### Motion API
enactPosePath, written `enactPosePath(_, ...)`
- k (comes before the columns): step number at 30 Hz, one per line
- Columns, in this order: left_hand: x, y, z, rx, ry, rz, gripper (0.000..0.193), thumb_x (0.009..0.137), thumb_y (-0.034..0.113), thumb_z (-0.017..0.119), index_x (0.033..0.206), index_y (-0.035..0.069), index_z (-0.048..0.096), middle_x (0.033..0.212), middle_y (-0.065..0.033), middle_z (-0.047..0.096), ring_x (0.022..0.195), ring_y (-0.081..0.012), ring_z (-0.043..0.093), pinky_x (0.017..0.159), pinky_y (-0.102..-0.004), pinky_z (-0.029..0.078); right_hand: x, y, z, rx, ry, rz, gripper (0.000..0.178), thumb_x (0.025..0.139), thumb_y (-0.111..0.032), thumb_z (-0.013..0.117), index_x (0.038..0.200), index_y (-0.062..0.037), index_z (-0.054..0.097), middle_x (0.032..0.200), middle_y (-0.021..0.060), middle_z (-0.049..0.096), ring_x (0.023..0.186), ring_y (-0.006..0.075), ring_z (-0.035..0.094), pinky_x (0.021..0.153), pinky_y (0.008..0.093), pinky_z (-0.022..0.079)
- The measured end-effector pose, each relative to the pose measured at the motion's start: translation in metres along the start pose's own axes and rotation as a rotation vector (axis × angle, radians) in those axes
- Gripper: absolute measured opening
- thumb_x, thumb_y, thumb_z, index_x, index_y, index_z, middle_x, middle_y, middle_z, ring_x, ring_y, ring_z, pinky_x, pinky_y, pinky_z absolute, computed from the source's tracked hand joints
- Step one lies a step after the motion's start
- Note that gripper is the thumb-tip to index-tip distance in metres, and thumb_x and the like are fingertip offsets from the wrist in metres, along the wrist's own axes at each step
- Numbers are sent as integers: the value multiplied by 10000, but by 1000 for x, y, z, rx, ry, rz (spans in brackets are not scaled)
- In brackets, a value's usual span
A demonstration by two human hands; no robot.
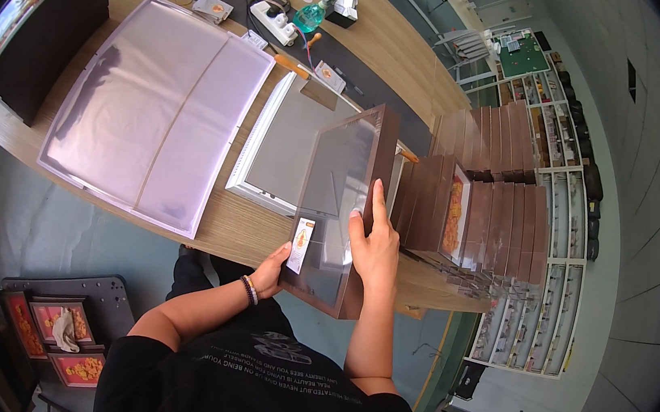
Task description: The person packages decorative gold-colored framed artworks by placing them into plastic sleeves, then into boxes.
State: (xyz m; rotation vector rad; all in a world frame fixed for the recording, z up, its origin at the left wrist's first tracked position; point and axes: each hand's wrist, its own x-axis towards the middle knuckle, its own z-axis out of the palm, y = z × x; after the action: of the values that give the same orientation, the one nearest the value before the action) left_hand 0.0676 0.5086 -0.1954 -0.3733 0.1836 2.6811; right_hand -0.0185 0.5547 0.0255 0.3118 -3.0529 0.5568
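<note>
A brown box frame (pixel 386 143) with a clear, glossy front is held tilted above the front of the table. My left hand (pixel 267 272) grips its lower left edge, close to a small white card (pixel 302 245) with an orange design on the frame's face. On the right side my right hand (pixel 374 244) clasps the frame, thumb on the clear front and index finger stretched along the brown side. Behind the frame, and partly covered by it, lies a white-edged grey panel (pixel 281 135). A wooden handle (pixel 292 67) lies at that panel's far edge.
Left of the panel sits a wide shallow tray (pixel 231 105) covered with clear film. A dark-backed screen (pixel 55 44) stands far left. A power strip (pixel 273 24), green spray bottle (pixel 311 17) and cables lie behind. Stacked brown boxes (pixel 507 226) crowd the right; framed pictures (pixel 79 370) rest on a chair lower left.
</note>
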Motion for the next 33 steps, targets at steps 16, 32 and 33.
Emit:
enactPosePath(16,-12,-7,-20,-40,-11,-114,405,969,362,360,1292,122,414,1199,-29,542,1091,-190,517,947,-387,413,-17,10,4,24,-42,112,629,828,-336,516,1405,-260,276,879,273,615,871,427,598,797,442,462)
enactPosePath(32,-144,51,171,1476,-388,708,708,815,241,627,1385,11,273,1101,-178,574,983,-291,554,831,-347,441,-101,147,56,1823,544,351,703,860,-637,347,1350,-132,350,1289,113,455,1188,322,422,1002,504,307)
enactPosePath(33,-143,47,174,1293,-515,621,683,837,249,605,1380,-1,275,1113,-174,581,995,-267,559,844,-344,438,-96,172,68,1826,603,337,703,860,-637,347,1350,-132,350,1289,113,455,1188,322,422,1002,504,307)
